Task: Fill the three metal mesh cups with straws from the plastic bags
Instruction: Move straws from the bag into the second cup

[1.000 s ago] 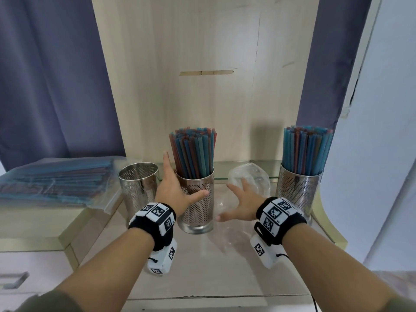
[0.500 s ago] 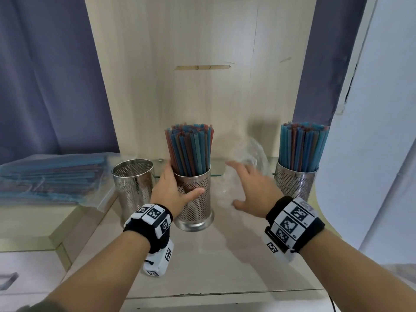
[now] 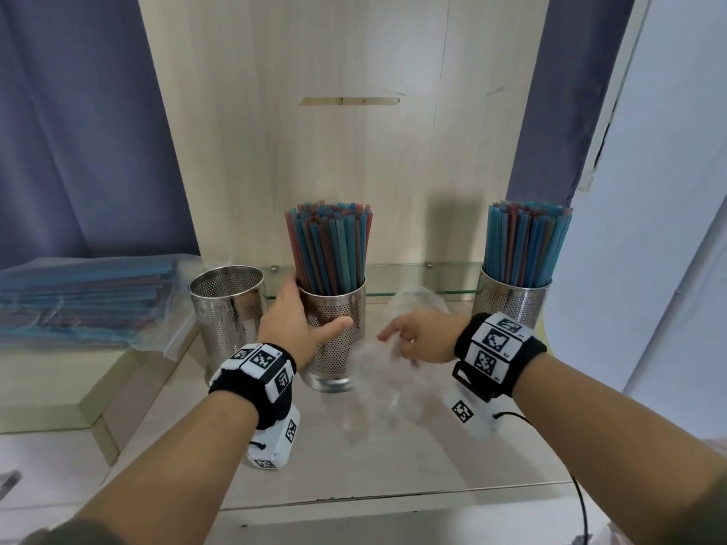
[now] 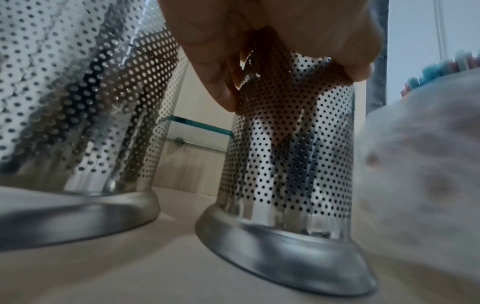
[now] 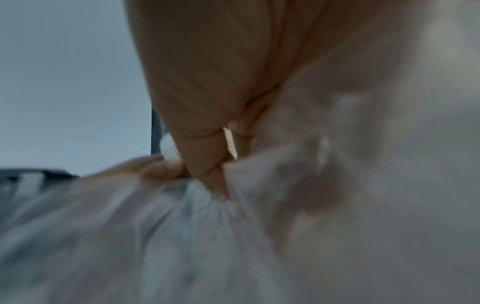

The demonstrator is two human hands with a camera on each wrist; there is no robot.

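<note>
Three metal mesh cups stand on a pale wood-grain table (image 3: 393, 466) against a light wooden panel (image 3: 354, 151), with blue curtains (image 3: 78, 131) on either side and a glass ledge (image 3: 409, 277) behind. The middle cup (image 3: 334, 340), packed with upright blue and red straws (image 3: 330, 249), sits inside the left hand (image 3: 291, 328), thumb in front and fingers (image 4: 221, 90) curled round its perforated wall. Just left of that hand is the empty cup (image 3: 228, 308); the right cup (image 3: 511, 300), also full of straws, stands beyond the right hand (image 3: 421, 336), whose fingers (image 5: 207, 164) pinch a crumpled clear plastic bag (image 3: 377, 383). Far left lie bagged straws (image 3: 78, 293).
</note>
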